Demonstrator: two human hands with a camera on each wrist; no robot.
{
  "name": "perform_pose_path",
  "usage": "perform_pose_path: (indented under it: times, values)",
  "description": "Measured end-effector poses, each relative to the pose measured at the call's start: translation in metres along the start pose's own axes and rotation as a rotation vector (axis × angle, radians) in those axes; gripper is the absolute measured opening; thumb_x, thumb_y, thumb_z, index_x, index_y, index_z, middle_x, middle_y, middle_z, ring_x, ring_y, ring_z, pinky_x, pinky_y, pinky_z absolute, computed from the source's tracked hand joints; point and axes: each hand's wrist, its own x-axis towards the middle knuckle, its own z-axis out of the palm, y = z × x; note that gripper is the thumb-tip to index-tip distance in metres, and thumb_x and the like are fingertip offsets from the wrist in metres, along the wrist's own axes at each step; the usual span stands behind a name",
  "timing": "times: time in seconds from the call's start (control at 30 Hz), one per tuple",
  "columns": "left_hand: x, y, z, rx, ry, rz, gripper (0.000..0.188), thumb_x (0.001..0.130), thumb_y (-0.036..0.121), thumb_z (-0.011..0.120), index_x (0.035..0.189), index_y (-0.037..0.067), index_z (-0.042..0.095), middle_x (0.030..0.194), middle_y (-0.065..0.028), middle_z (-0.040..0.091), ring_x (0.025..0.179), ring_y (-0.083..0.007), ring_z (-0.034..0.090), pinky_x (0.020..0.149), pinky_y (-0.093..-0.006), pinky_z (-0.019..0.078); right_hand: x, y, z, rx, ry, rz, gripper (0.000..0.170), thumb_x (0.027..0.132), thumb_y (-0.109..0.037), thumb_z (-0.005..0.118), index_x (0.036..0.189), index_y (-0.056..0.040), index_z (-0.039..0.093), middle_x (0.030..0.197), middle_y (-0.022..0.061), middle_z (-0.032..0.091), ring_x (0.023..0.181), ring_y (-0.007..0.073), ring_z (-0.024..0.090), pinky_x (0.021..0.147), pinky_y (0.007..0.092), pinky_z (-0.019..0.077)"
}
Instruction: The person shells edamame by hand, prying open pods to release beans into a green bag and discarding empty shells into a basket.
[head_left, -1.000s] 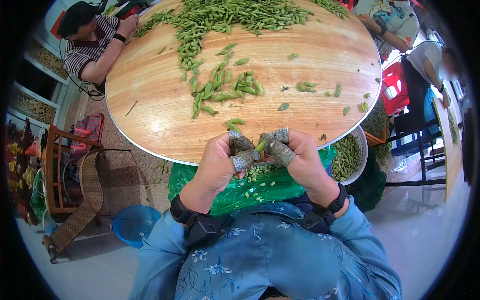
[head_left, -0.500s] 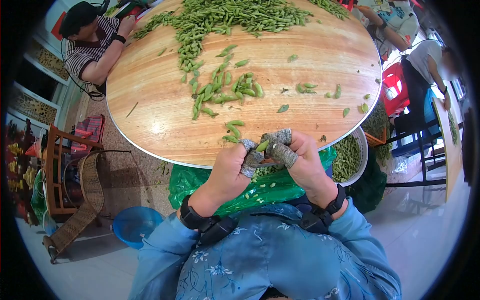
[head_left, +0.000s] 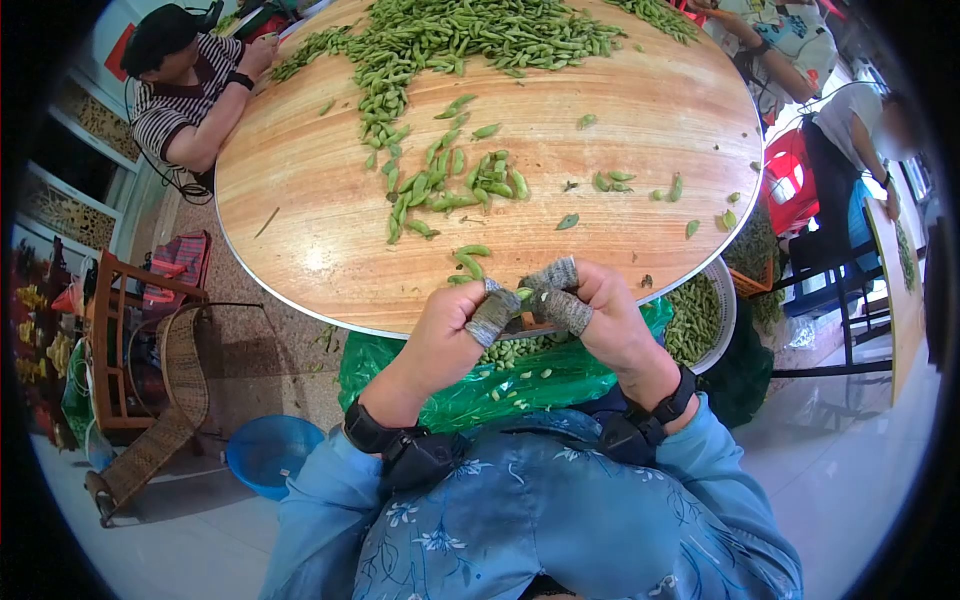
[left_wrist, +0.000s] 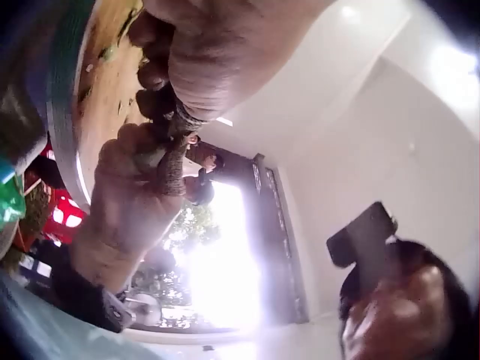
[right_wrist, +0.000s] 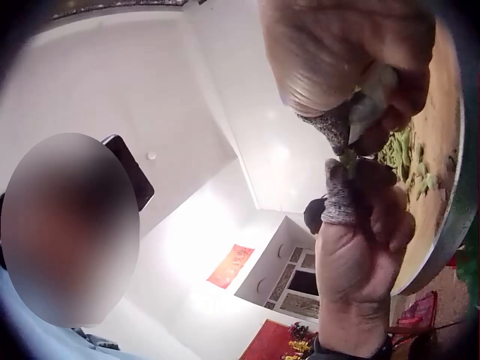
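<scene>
Over the near edge of the round wooden table (head_left: pixel 330 250), my two hands meet fingertip to fingertip. A small green soybean pod (head_left: pixel 524 293) is pinched between them, mostly covered by the fingers; its green tip (right_wrist: pixel 349 160) also shows in the right wrist view. My left hand (head_left: pixel 440 335) grips it from the left and my right hand (head_left: pixel 615 315) from the right, grey knitted covers on thumbs and forefingers. A few loose pods (head_left: pixel 468 262) lie just beyond my left fingers. Below the hands, shelled beans (head_left: pixel 520 350) sit in a green plastic bag (head_left: pixel 460 405).
A big heap of pods (head_left: pixel 480 35) covers the table's far side, with a smaller group (head_left: pixel 440 185) nearer. A white basket of pods (head_left: pixel 728 310) stands at right, a blue basin (head_left: pixel 265 450) on the left floor. Another person (head_left: pixel 190 100) sits at left.
My left hand moved right, close against the right hand, then back left a little. The pod, plainly visible earlier, is now mostly hidden by fingers. My right hand has barely moved.
</scene>
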Motion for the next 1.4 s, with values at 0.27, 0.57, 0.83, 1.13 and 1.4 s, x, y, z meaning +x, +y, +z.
perform_pose_path:
  times: [0.27,0.57,0.83,1.13,1.4]
  values:
    - [-0.003,0.013,0.002,0.495,0.129,0.152,0.015,0.074,0.004,0.06,0.088,-0.001,0.057,0.071,-0.0009,0.058,0.064,-0.0053,0.052,0.055,-0.0201,0.0432,-0.002,-0.006,0.006,-0.157,0.041,-0.11,0.008,0.08,-0.004,0.052,0.085,0.0024,0.054,0.076,0.0043,0.058,0.071,0.01,0.053,0.062,0.0235,0.0433]
    - [-0.001,0.015,0.004,0.038,0.073,0.012,0.012,0.074,-0.004,0.055,0.087,-0.005,0.055,0.078,-0.0033,0.057,0.072,-0.007,0.053,0.062,-0.0205,0.0447,-0.002,-0.022,0.016,-0.576,0.069,-0.31,0.007,0.071,-0.004,0.058,0.076,0.0009,0.056,0.065,0.0158,0.054,0.06,0.0272,0.053,0.054,0.0315,0.041]
    - [0.0,0.003,0.004,0.0,0.074,0.06,0.019,0.074,-0.008,0.048,0.093,-0.003,0.05,0.082,-0.0048,0.056,0.077,-0.0091,0.053,0.069,-0.0228,0.0445,-0.001,-0.012,0.017,-0.491,0.107,-0.236,0.007,0.073,-0.005,0.059,0.077,-0.0002,0.057,0.069,0.0109,0.058,0.066,0.0188,0.056,0.057,0.0272,0.0426]
    - [-0.004,0.002,0.002,0.105,-0.008,0.021,0.015,0.078,0.002,0.052,0.092,-0.002,0.051,0.077,-0.003,0.054,0.07,-0.0081,0.049,0.061,-0.0228,0.0416,-0.002,-0.008,-0.003,0.104,0.026,0.061,0.009,0.08,-0.008,0.055,0.085,-0.0007,0.056,0.075,0.0008,0.057,0.07,0.0072,0.052,0.064,0.0212,0.0429]
    - [0.0,0.005,0.007,0.414,0.066,0.248,0.008,0.08,0.006,0.051,0.084,-0.001,0.051,0.067,0.0009,0.05,0.062,-0.0052,0.045,0.055,-0.0203,0.0385,-0.002,-0.008,0.005,0.124,0.026,0.031,0.015,0.08,-0.007,0.053,0.093,0.0014,0.053,0.083,0.0028,0.058,0.077,0.0094,0.054,0.07,0.0233,0.0445]
